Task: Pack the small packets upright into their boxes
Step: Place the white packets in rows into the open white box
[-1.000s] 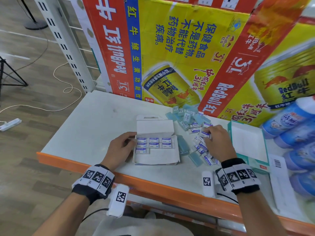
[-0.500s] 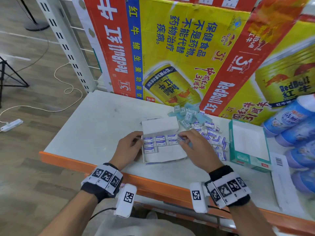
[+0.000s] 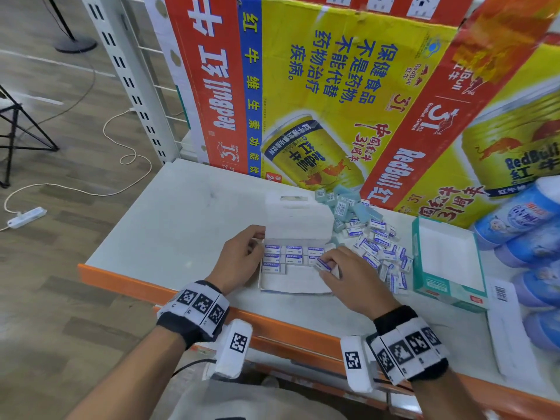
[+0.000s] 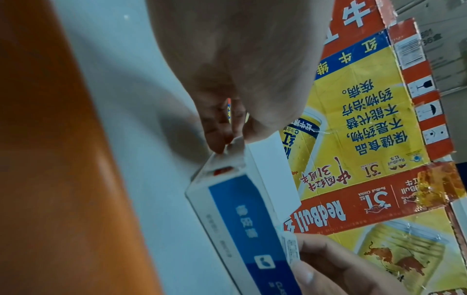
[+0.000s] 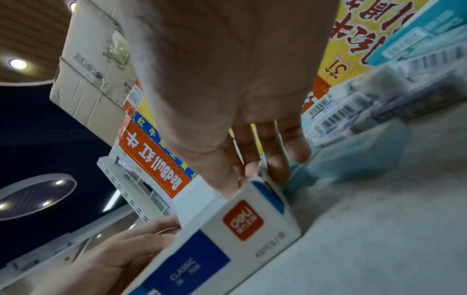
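Pinching one small packet (image 3: 323, 264) between thumb and fingertips, the right hand (image 3: 353, 277) holds it tilted over the right end of the open white box (image 3: 291, 284), at the box's right wall. In the right wrist view the fingers (image 5: 275, 159) curl down around the packet behind the box's near right corner. The left hand (image 3: 241, 259) rests against the box's left wall, fingers bent, thumb and fingertips on the left rim where the raised lid (image 3: 298, 221) hinges; the left wrist view shows those fingertips (image 4: 217, 137) gripping the corner of the box.

Inside the box, packets (image 3: 283, 256) stand upright in rows along the far side, with one more at the left of a third row; the near part of the box floor is bare. Just right of the box and beyond it lies a loose heap of packets (image 3: 374, 247), white-and-blue labels mixed with pale blue ones. Further right sits a teal box (image 3: 436, 287), open, with a white interior. Everything rests on a white shelf (image 3: 169, 225) with an orange front edge, backed by red and yellow cartons (image 3: 333, 95). Blue-and-white tubs (image 3: 521, 216) lie at the far right.
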`<action>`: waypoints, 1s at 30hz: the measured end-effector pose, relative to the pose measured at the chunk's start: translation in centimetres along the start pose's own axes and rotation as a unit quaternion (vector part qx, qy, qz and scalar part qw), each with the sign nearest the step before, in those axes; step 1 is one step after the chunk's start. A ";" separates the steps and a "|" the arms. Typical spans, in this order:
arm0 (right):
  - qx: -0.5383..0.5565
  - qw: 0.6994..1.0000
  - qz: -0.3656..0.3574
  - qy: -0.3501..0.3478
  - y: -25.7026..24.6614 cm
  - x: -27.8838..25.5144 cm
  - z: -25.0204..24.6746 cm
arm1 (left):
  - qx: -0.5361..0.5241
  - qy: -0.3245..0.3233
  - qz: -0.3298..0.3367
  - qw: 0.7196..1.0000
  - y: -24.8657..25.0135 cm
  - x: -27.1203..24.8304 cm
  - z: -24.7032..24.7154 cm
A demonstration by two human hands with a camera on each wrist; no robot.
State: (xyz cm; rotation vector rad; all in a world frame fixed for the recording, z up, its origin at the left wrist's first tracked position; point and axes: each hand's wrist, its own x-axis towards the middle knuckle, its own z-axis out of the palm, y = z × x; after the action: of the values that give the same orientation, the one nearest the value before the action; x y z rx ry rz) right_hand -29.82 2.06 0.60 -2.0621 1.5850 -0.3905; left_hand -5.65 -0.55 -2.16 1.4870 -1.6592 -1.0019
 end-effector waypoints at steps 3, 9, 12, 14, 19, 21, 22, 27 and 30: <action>-0.011 1.000 0.017 0.000 0.2 -0.2 -0.3 | 0.003 -0.009 0.008 1.000 0.2 0.5 0.5; -0.039 0.999 0.023 0.010 0.4 -0.4 -1.1 | -0.025 -0.024 0.010 0.999 0.0 0.3 1.2; -0.031 0.999 0.004 0.027 0.0 -0.2 -1.2 | -0.035 -0.033 0.000 0.999 -0.2 0.2 1.2; -0.023 0.999 -0.005 0.027 -0.5 0.1 -1.2 | -0.037 -0.041 -0.005 0.998 -0.3 0.1 1.1; -0.046 0.999 -0.014 -0.018 -1.8 1.0 -0.4 | -0.043 -0.032 0.001 0.999 -0.6 -0.3 1.2; -0.057 0.998 -0.007 -0.038 -2.2 1.3 0.0 | -0.043 -0.027 0.003 0.999 -0.8 -0.4 1.3; -0.057 0.997 -0.007 -0.042 -2.3 1.4 0.1 | -0.040 -0.026 0.005 0.999 -0.9 -0.4 1.3; -0.049 0.998 -0.011 -0.046 -2.5 1.9 0.4 | -0.036 -0.018 0.005 0.999 -1.1 -0.5 1.5; -0.045 0.998 -0.002 -0.049 -2.5 2.1 0.7 | -0.041 -0.009 0.013 0.999 -1.1 -0.6 1.6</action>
State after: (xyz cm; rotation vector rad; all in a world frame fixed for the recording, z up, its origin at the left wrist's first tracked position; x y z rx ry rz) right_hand -26.91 0.70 1.24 -2.1183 1.5661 -0.2187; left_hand -6.50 0.14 -3.91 1.4038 -1.6262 -1.0585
